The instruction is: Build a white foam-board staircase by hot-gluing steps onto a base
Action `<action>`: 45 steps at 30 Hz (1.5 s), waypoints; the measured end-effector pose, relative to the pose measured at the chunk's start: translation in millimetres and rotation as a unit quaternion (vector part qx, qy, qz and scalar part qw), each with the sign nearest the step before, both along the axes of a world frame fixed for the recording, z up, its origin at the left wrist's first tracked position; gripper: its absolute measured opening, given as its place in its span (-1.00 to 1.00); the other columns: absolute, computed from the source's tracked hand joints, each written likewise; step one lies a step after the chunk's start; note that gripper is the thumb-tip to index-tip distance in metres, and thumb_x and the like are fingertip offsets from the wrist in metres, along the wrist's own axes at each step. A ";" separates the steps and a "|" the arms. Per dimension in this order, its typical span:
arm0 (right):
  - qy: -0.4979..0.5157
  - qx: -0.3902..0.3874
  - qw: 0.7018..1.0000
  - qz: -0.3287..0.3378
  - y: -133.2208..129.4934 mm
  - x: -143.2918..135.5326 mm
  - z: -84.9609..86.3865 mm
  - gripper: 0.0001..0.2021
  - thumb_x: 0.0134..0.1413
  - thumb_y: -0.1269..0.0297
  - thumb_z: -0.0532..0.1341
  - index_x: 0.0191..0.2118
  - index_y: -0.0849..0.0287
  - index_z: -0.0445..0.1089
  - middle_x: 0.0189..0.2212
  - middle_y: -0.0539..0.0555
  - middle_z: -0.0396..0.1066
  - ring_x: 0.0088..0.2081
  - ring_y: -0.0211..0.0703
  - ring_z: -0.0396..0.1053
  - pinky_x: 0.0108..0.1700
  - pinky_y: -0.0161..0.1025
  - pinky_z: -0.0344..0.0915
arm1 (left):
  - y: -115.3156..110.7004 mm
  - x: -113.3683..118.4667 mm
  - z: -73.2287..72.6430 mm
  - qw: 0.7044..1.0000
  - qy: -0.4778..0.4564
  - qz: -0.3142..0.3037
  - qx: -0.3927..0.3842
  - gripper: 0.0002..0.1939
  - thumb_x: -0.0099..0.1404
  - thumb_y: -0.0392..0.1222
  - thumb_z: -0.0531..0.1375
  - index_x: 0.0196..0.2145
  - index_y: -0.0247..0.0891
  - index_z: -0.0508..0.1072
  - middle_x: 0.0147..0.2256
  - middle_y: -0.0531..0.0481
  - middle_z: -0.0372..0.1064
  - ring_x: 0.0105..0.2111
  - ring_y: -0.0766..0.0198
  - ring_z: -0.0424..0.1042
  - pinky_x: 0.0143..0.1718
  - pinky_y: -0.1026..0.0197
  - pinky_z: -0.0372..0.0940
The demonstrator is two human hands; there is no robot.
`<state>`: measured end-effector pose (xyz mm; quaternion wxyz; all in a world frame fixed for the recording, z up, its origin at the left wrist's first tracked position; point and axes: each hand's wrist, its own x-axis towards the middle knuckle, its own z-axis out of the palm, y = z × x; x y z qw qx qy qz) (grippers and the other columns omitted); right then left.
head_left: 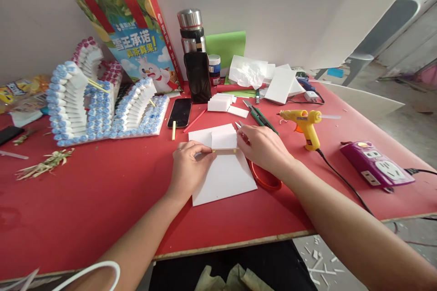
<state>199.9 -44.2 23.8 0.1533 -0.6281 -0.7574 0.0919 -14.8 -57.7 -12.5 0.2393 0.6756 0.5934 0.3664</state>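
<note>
A small white foam piece (pixel 223 140) with short yellowish pegs at its lower edge stands over a white board (pixel 223 179) on the red table. My left hand (pixel 193 161) pinches the piece's left corner between thumb and fingers. At its right edge, the curled fingers of my right hand (pixel 261 145) touch the piece. Red-handled scissors (pixel 268 184) lie partly under my right hand, their tips showing beyond it. Behind the board are a phone (pixel 180 112), a pale yellow stick (pixel 174 130) and a stack of white foam pieces (pixel 219 102).
On the right lie a yellow glue gun (pixel 306 128), its cord and a purple power strip (pixel 378 163). A green cutter (pixel 262 117) lies behind my right hand. White-and-blue foam structures (pixel 82 104), a bag (pixel 139 45) and a steel bottle (pixel 191 29) stand at the back.
</note>
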 end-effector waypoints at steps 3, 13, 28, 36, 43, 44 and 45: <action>0.000 -0.003 1.000 0.000 -0.3 -0.9 -0.2 -0.81 0.25 0.29 0.05 -0.42 0.13 0.21 -0.48 0.01 0.37 -0.50 -0.23 0.13 -0.44 -0.24 -0.10 | -0.5 -0.3 -0.1 1.000 -0.015 0.004 -0.009 -0.92 0.15 -0.12 0.36 -0.36 -0.13 0.61 -0.30 -0.03 0.54 -0.15 0.05 0.44 -0.10 0.03 0.36; -0.008 0.003 1.000 0.005 0.1 -2.8 -2.1 -0.83 0.25 0.30 0.06 -0.38 0.13 0.27 -0.46 0.02 0.40 -0.47 -0.21 0.19 -0.43 -0.24 -0.08 | 0.8 2.2 0.5 1.000 0.010 -0.009 0.004 -0.91 0.20 -0.13 0.30 -0.41 -0.14 0.60 -0.29 -0.05 0.51 -0.13 0.06 0.38 -0.04 0.02 0.31; -0.003 -0.002 1.000 0.002 0.1 -2.3 -1.3 -0.83 0.25 0.30 0.07 -0.37 0.14 0.30 -0.45 0.03 0.40 -0.47 -0.21 0.19 -0.43 -0.24 -0.07 | 2.0 0.1 -0.3 1.000 -0.006 -0.016 -0.016 -0.94 0.20 -0.15 0.33 -0.40 -0.10 0.63 -0.26 -0.02 0.51 -0.10 0.06 0.40 0.00 0.03 0.30; 0.020 0.010 1.000 -0.011 0.2 3.1 4.7 -0.71 0.34 0.28 0.00 -0.44 0.13 0.26 -0.52 0.03 0.34 -0.50 -0.20 0.13 -0.43 -0.23 -0.10 | 2.8 2.1 -0.7 1.000 0.008 -0.007 -0.016 -0.89 0.17 -0.08 0.35 -0.41 -0.14 0.58 -0.26 -0.03 0.51 -0.09 0.03 0.42 0.00 0.01 0.30; 0.061 0.006 0.997 -0.046 2.5 8.9 8.4 -0.71 0.30 0.24 0.04 -0.48 0.12 0.24 -0.60 -0.02 0.21 -0.54 -0.23 0.04 -0.45 -0.24 -0.11 | 3.2 1.2 -4.3 1.000 -0.010 -0.016 -0.003 -0.88 0.21 -0.09 0.33 -0.45 -0.13 0.59 -0.29 -0.02 0.50 -0.14 0.09 0.41 -0.03 0.04 0.30; 0.060 0.007 0.997 -0.042 2.9 8.8 7.9 -0.71 0.30 0.24 0.05 -0.49 0.12 0.22 -0.61 -0.03 0.19 -0.55 -0.23 0.02 -0.45 -0.24 -0.11 | 3.1 1.1 -4.4 1.000 -0.010 -0.016 -0.002 -0.88 0.21 -0.09 0.33 -0.44 -0.13 0.60 -0.29 -0.01 0.50 -0.14 0.09 0.41 -0.03 0.04 0.30; 0.059 0.009 0.998 -0.036 3.2 8.6 7.3 -0.70 0.30 0.24 0.04 -0.50 0.12 0.21 -0.61 -0.03 0.18 -0.55 -0.23 0.01 -0.45 -0.24 -0.11 | 2.9 1.1 -4.2 1.000 -0.009 -0.015 -0.001 -0.88 0.21 -0.10 0.33 -0.44 -0.13 0.60 -0.29 -0.01 0.50 -0.14 0.09 0.40 -0.03 0.04 0.30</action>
